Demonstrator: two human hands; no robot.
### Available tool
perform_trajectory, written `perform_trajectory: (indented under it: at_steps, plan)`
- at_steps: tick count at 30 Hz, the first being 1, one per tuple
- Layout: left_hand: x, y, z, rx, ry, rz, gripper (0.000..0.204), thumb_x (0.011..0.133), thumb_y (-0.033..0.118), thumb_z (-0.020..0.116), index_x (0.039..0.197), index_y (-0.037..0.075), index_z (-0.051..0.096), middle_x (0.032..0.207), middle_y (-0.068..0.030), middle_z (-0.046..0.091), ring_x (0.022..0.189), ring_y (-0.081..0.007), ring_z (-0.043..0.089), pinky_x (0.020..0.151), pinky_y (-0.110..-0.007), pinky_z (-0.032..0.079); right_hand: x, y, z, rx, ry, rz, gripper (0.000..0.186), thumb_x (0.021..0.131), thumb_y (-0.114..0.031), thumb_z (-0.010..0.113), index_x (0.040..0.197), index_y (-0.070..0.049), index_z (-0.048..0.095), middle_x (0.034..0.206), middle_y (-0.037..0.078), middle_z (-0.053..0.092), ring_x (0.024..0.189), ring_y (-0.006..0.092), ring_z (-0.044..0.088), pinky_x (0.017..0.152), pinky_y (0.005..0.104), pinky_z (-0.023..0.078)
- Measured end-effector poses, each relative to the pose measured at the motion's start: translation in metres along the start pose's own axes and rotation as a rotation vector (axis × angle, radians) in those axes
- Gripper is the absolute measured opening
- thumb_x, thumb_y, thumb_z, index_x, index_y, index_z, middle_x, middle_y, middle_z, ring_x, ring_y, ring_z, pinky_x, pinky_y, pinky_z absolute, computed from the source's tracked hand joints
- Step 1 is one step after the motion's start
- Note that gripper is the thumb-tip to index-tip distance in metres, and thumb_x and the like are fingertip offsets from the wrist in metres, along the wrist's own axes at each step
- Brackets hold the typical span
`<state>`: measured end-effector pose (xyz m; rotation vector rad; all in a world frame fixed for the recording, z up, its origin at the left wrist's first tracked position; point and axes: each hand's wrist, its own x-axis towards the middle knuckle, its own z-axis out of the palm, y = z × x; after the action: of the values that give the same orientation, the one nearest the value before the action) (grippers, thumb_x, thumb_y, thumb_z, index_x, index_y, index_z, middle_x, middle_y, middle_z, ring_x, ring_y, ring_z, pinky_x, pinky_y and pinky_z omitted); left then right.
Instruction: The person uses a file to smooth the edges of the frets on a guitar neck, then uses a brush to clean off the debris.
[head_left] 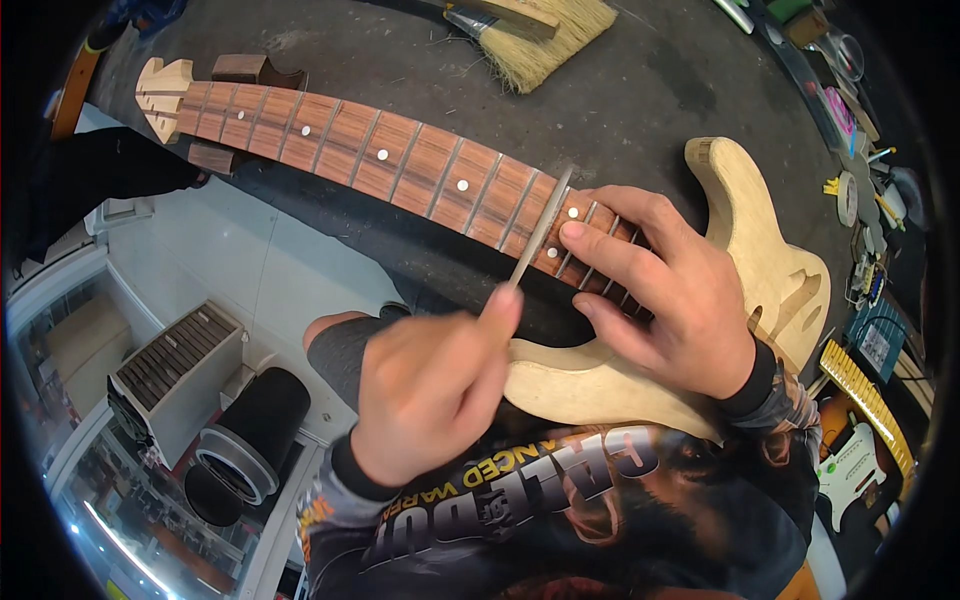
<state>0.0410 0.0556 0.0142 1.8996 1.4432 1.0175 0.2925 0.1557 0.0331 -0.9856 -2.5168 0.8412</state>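
Fret file (540, 228) lay pinched in the left hand (425, 390) — right hand (660, 290) pressed flat on the fretboard (400, 160); a slip could've gouged wood.

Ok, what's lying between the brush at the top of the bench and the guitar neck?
Nothing lies there. In the head view, only bare dark bench top separates the brush from the guitar neck.
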Motion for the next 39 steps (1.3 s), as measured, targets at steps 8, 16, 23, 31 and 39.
perform_trajectory:
  at_steps: [8, 16, 23, 31, 39]
  plan:
    - [-0.023, 0.002, -0.006, -0.048, -0.014, -0.038, 0.046, 0.089, -0.011, 0.08, 0.134, -0.005, 0.078, 0.07, -0.0073, 0.063, 0.056, -0.0254, 0.065, 0.054, -0.04, 0.049, -0.003, 0.0, 0.005, -0.036, 0.042, 0.001, 0.068, 0.081, -0.01, 0.093, 0.146, -0.014, 0.073, 0.14, 0.017, 0.07, 0.102, 0.0342, 0.077, 0.081, 0.0414, 0.064]
    - [0.008, 0.005, 0.002, -0.08, -0.039, -0.061, 0.031, 0.093, -0.017, 0.08, 0.122, -0.005, 0.08, 0.072, -0.0112, 0.071, 0.056, -0.0224, 0.065, 0.059, -0.032, 0.05, -0.007, 0.001, 0.002, -0.064, 0.069, 0.024, 0.064, 0.082, -0.015, 0.092, 0.143, -0.017, 0.075, 0.138, 0.011, 0.07, 0.101, 0.0282, 0.077, 0.077, 0.0384, 0.064]
    - [0.03, 0.002, 0.006, -0.067, -0.04, -0.086, 0.041, 0.093, -0.011, 0.077, 0.133, -0.004, 0.077, 0.07, -0.0093, 0.061, 0.057, -0.027, 0.065, 0.054, -0.041, 0.049, -0.003, 0.003, 0.004, -0.054, 0.074, -0.011, 0.065, 0.081, -0.015, 0.092, 0.143, -0.016, 0.075, 0.138, 0.011, 0.071, 0.1, 0.0281, 0.077, 0.076, 0.0385, 0.064]
    - [0.006, 0.005, -0.001, -0.039, -0.033, -0.077, 0.039, 0.094, -0.011, 0.077, 0.132, -0.004, 0.078, 0.067, -0.0088, 0.06, 0.055, -0.0265, 0.064, 0.054, -0.041, 0.049, -0.003, 0.001, 0.006, -0.05, 0.077, -0.026, 0.064, 0.081, -0.015, 0.092, 0.143, -0.016, 0.075, 0.138, 0.011, 0.071, 0.098, 0.0283, 0.077, 0.075, 0.0387, 0.063]
    - [-0.008, 0.009, -0.007, -0.035, -0.024, -0.098, 0.031, 0.095, -0.013, 0.077, 0.125, -0.005, 0.079, 0.07, -0.0095, 0.066, 0.056, -0.0223, 0.064, 0.057, -0.036, 0.049, -0.002, 0.001, 0.006, -0.053, 0.069, -0.026, 0.063, 0.082, -0.016, 0.092, 0.144, -0.016, 0.075, 0.139, 0.012, 0.07, 0.103, 0.0283, 0.077, 0.077, 0.0381, 0.064]
